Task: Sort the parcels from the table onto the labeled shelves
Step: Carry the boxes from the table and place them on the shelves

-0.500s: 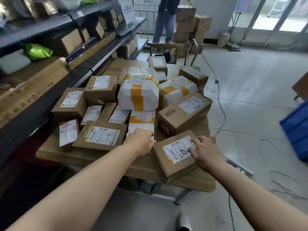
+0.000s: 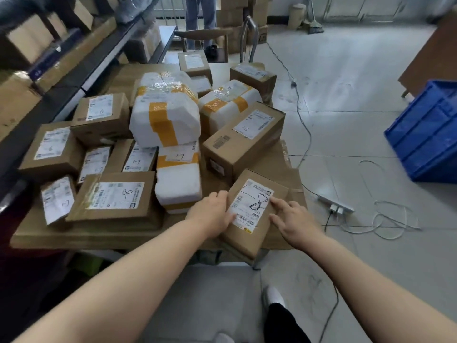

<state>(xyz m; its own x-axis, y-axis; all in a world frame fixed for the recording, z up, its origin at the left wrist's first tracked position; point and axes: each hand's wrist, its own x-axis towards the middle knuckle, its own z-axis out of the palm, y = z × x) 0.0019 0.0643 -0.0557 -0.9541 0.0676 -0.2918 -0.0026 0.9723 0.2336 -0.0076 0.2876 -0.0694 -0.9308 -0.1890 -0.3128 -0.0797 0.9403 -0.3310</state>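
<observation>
The left hand point(image 2: 212, 214) curls its fingers over the left edge of a small brown cardboard parcel point(image 2: 257, 219), thumb on its white label scrawled with an 8. The right hand point(image 2: 294, 219) rests on the parcel's right side, fingers loosely spread, index tip on the label. The parcel lies tilted at the near right corner of the table, its near end past the edge. Just beyond the left knuckles stands a white foam parcel banded in orange tape point(image 2: 178, 181). Just ahead of both sets of fingertips a long brown carton marked 1-8 point(image 2: 244, 137) lies close to the gripped parcel's far end. To the left of the left fingers lies a flat brown carton marked 1-8 point(image 2: 113, 196). The table point(image 2: 74, 235) is covered with sheets of brown cardboard. Dark metal shelves point(image 2: 74, 78) holding cartons run along well left of the fingers. To the right of the right fingers, on pale floor tiles, lie a white power strip point(image 2: 333, 204) and loose cables, with a blue plastic crate point(image 2: 425, 134) farther off. Far ahead stand a wooden chair point(image 2: 205, 35) and a person in jeans point(image 2: 197, 13). On the table I count four white foam parcels and about ten brown cartons, the gripped one included; the far ones are blurred.
</observation>
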